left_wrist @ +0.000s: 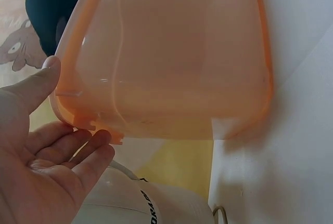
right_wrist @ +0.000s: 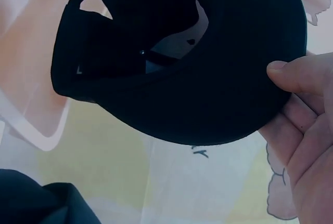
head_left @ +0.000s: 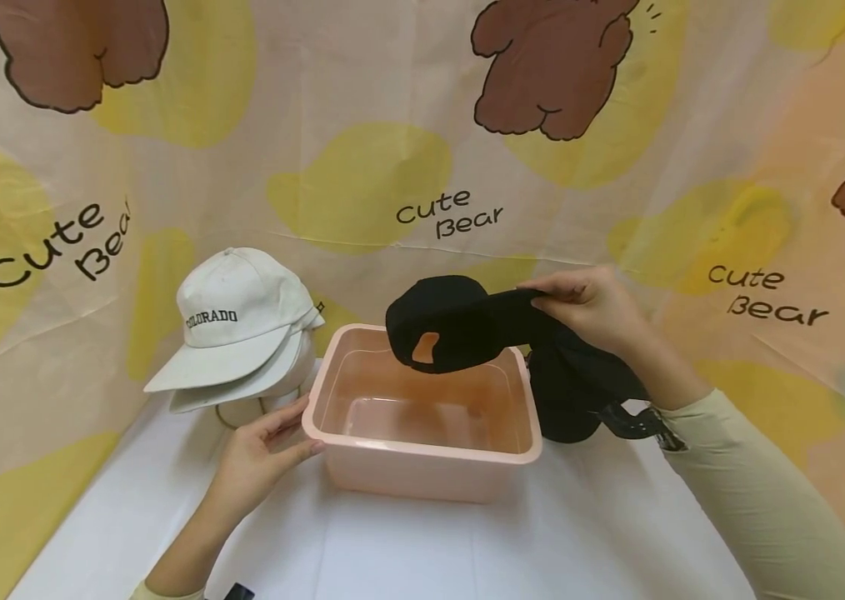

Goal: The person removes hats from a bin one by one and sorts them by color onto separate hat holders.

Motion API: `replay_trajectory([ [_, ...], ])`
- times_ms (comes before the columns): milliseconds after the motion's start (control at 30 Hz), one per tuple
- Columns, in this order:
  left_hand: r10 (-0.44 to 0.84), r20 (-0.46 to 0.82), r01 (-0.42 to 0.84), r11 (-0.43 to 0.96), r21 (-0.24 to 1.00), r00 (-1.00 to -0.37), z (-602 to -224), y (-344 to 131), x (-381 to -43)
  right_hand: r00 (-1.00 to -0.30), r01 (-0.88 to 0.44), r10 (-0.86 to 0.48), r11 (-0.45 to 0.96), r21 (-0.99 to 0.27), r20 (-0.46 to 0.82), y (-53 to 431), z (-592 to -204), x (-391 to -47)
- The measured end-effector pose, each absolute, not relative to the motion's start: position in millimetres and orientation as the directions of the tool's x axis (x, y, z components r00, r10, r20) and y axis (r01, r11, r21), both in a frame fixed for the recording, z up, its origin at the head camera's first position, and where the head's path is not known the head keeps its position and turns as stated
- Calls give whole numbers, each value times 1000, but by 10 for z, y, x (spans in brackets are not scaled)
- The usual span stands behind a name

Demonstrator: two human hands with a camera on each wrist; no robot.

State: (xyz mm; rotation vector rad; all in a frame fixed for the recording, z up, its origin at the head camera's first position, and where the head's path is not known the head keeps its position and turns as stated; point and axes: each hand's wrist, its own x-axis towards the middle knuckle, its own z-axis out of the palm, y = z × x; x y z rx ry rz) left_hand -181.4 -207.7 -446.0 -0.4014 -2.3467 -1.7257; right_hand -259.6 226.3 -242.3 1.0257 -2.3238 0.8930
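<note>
A black baseball cap (head_left: 445,321) hangs over the pink plastic basin (head_left: 422,450), its back opening turned down toward me. My right hand (head_left: 591,308) pinches the cap's brim between thumb and fingers, seen closely in the right wrist view, where the cap (right_wrist: 208,94) shows its underside. With thumb and fingers on the rim's left front corner, my left hand (head_left: 261,454) holds the basin. The left wrist view shows that hand (left_wrist: 57,146) with the thumb on one side of the rim and the fingers curled under it. Nothing is visible inside the basin.
White caps (head_left: 238,317), the top one marked COLORADO, sit stacked on a stand left of the basin. Another black cap (head_left: 572,392) is to the basin's right, partly behind my right forearm. A bear-patterned cloth (head_left: 362,83) hangs behind the white tabletop (head_left: 400,542).
</note>
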Motion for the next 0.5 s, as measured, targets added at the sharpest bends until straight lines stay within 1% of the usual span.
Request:
replay_trajectory([
  [267,103,325,341,276,898,-940,-4470,-2092,-1821,-618,-778,-434,461,-427,656,2342,-2331,-2577],
  [367,103,336,351,285,892,-936,-4478,-2096,-1833,-619,-770,-413,486,-413,668,2370,-2271,-2565],
  [500,108,333,350,260,900,-937,-4499,-2095,-1852,-618,-760,-387,517,-394,684,2417,-2200,-2564],
])
